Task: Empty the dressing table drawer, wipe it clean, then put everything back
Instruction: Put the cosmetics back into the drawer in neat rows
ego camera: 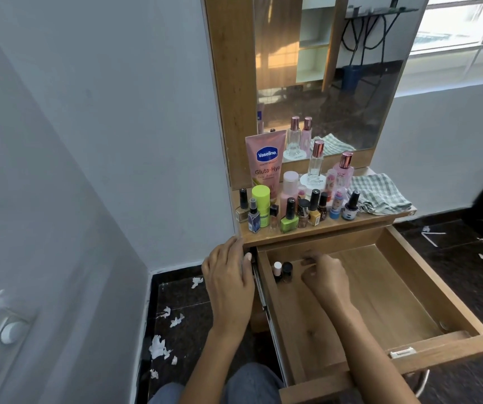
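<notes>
Head view, only feed I have. Drawer is pulled well out toward me, long axis running left-right across the frame, open face up, front panel nearest the camera at the bottom right. Wood floor of it mostly bare. Two small bottles stand upright in the back-left corner, touching or nearly so — white-capped bottle on the left, black-capped bottle just right of it.

My right hand is inside the drawer, just right of those two bottles, fingers curled toward them. It's motion-blurred at the fingertips — I cannot tell if it's pinching anything.

My left hand is outside the drawer, fingers straight and together, resting against the table's left front corner beside the drawer rail.

Tabletop above the drawer is crowded: Vaseline tube standing cap-down at the back left, a row of nail polish bottles along the front, among them a green polish bottle, upright clear perfume bottle with a copper cap. Checked cloth lies crumpled at the right end. Mirror behind. Scraps of torn tissue on the dark floor at left.
</notes>
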Tool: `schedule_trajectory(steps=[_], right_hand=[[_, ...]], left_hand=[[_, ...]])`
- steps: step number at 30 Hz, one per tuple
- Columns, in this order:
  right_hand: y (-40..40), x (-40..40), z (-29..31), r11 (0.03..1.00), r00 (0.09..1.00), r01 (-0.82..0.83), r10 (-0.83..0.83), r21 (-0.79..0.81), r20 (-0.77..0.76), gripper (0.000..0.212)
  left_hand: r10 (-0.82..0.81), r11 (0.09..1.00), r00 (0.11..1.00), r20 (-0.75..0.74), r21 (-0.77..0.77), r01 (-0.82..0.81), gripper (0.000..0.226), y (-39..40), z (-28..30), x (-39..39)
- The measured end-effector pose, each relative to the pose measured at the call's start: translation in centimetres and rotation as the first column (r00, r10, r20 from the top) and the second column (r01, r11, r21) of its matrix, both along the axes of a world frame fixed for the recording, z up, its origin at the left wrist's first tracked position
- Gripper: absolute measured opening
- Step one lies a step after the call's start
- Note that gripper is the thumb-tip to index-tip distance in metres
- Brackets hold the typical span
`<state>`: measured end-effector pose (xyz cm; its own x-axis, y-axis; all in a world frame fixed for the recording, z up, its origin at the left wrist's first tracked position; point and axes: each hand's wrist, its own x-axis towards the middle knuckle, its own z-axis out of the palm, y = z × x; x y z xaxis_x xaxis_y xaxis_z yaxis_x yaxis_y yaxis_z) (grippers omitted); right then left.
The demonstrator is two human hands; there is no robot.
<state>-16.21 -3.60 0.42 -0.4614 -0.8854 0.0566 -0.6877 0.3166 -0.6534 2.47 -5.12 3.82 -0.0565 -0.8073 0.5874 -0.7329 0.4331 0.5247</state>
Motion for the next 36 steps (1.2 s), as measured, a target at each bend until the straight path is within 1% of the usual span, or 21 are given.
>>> schedule_trajectory(steps=[2, 4, 6, 9, 13, 16, 22, 26, 29, 31, 32, 34, 36], right_hand=[[0.7, 0.4, 0.6, 0.975, 1.000, -0.007, 0.010, -0.223, 0.011, 0.033], [0.8, 0.9, 1.2, 0.931, 0.996, -0.091, 0.091, -0.354, -0.016, 0.027], [0.5, 1.3, 1.4, 0.897, 0.986, -0.162, 0.162, -0.411, -0.037, 0.024], [0.2, 1.2, 1.2, 0.872, 0.983, -0.177, 0.179, -0.457, -0.039, 0.021], [0.1, 1.1, 1.1, 0.868, 0.986, -0.158, 0.165, -0.471, -0.027, 0.016], [0.0, 1.1, 1.0, 0.873, 0.985, -0.165, 0.168, -0.458, -0.034, 0.015], [-0.1, 1.4, 1.1, 0.880, 0.985, -0.167, 0.171, -0.445, -0.030, 0.015], [-0.2, 1.2, 1.0, 0.877, 0.984, -0.167, 0.176, -0.451, -0.021, 0.015], [0.1, 1.3, 1.4, 0.864, 0.978, -0.134, 0.194, -0.485, 0.076, 0.016], [0.4, 1.5, 2.0, 0.841, 0.949, -0.134, 0.261, -0.524, 0.177, 0.017], [0.6, 1.6, 2.4, 0.839, 0.921, -0.150, 0.310, -0.523, 0.234, 0.021], [0.8, 1.6, 2.9, 0.847, 0.849, -0.240, 0.420, -0.475, 0.319, 0.033], [0.9, 1.5, 3.2, 0.845, 0.774, -0.338, 0.500, -0.414, 0.389, 0.045]], left_hand=[[0.002, 1.000, 1.000, -0.021, -0.003, -0.002, 0.031, -0.9, 0.7, 0.2], [-0.003, 1.000, 0.999, -0.037, 0.018, 0.003, 0.033, -2.3, 1.4, 0.1], [-0.011, 0.998, 0.998, -0.064, 0.055, 0.014, 0.035, -4.0, 2.0, 0.0], [-0.007, 0.992, 0.993, -0.119, 0.122, 0.022, 0.037, -6.5, 2.1, -0.3], [-0.033, 0.980, 0.989, -0.144, 0.187, 0.060, 0.042, -8.6, 2.1, -0.9], [-0.010, 0.981, 0.988, -0.154, 0.189, 0.040, 0.043, -9.3, 2.2, -1.3], [0.004, 0.988, 0.982, -0.187, 0.151, 0.025, 0.025, -9.4, 1.9, -1.2], [0.091, 0.987, 0.968, -0.235, 0.148, -0.057, 0.023, -8.0, 1.4, -0.6], [0.173, 0.982, 0.935, -0.310, 0.124, -0.140, 0.025, -5.6, 0.7, 0.4], [0.172, 0.984, 0.929, -0.328, 0.096, -0.149, 0.025, -3.3, -0.3, 0.9], [0.146, 0.989, 0.934, -0.325, 0.085, -0.125, 0.026, -2.0, -0.9, 1.0], [0.048, 0.997, 0.955, -0.294, 0.073, -0.028, 0.023, 0.3, -1.9, 0.8], [-0.087, 0.991, 0.966, -0.242, 0.080, 0.109, 0.024, 1.8, -2.4, 0.1]])
